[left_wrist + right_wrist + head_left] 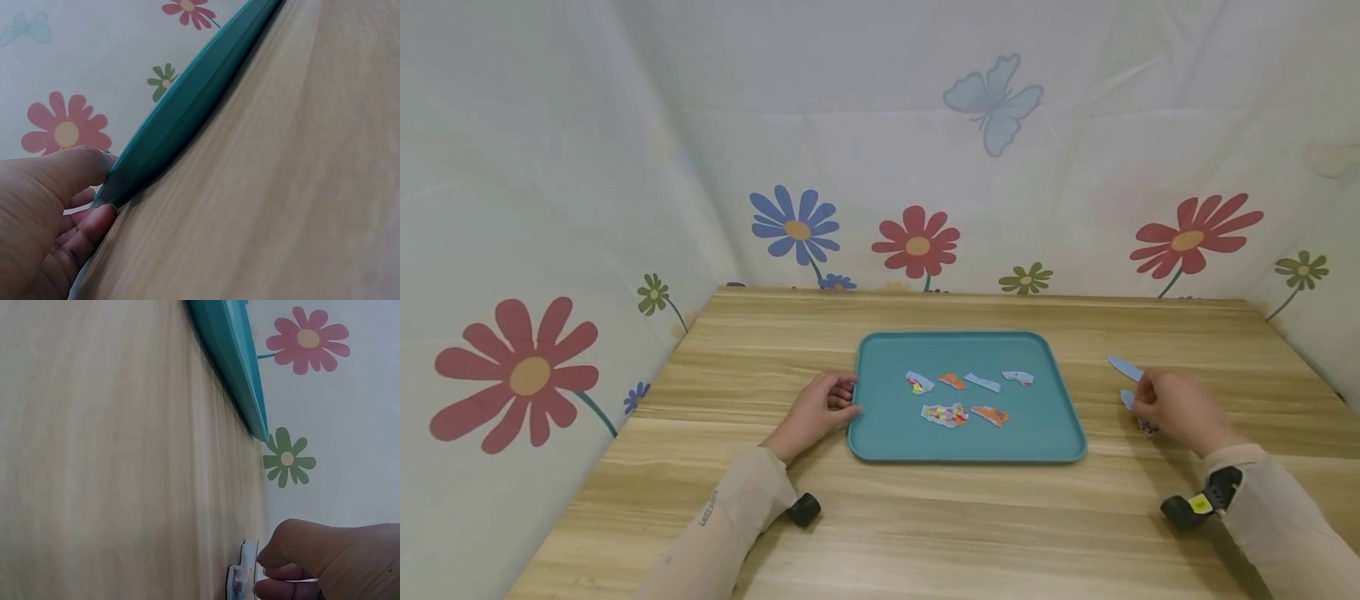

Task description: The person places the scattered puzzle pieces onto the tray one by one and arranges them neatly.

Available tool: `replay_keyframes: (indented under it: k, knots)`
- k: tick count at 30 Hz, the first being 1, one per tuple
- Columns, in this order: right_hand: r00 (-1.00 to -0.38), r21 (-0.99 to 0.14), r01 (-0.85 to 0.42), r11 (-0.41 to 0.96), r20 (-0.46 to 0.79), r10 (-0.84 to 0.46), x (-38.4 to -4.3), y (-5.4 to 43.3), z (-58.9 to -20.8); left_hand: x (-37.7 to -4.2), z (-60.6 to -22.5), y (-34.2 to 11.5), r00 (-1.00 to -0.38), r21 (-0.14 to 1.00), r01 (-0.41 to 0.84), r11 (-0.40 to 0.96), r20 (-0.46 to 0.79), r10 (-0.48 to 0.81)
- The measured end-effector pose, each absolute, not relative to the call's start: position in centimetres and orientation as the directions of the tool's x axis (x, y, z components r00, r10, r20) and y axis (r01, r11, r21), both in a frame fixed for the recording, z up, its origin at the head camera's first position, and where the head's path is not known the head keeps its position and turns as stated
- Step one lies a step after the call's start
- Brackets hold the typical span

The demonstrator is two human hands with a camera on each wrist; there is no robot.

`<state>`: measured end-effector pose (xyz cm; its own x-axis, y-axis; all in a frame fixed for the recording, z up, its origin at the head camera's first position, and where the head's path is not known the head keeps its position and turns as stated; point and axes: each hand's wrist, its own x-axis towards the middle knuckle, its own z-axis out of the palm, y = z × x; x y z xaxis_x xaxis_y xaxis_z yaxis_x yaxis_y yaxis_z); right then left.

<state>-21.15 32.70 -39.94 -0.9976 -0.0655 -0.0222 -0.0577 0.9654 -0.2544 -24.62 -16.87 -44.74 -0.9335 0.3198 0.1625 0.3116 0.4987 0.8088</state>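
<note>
A teal tray lies flat on the wooden table, with several torn, printed paper pieces on it. Among them are a multicoloured piece and an orange piece. My left hand holds the tray's left edge, thumb at the rim and the other fingers bent beside it. To the right of the tray, my right hand pinches a light blue paper piece between thumb and fingertips. Beneath those fingers lies another piece on the table, partly hidden by the hand.
The wooden table reaches back to a white cloth printed with flowers and a butterfly. Cloth also hangs along both sides. A small black camera sits on my right wrist, and another on my left.
</note>
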Motion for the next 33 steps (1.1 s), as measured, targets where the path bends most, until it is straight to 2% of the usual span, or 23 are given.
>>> replay_keyframes:
  k: [10,33]
  knots:
    - [-0.995,-0.211,-0.057,0.976,-0.062,-0.071,-20.98,32.46,-40.03,-24.72,-44.90,-16.89,-0.934,0.814,0.310,0.491,0.165,0.317]
    - [-0.993,-0.216,-0.059,0.975,-0.090,-0.080,-20.95,32.11,-40.08,-24.93,-45.27,-17.02,-0.931,0.815,0.315,0.486,0.166,0.325]
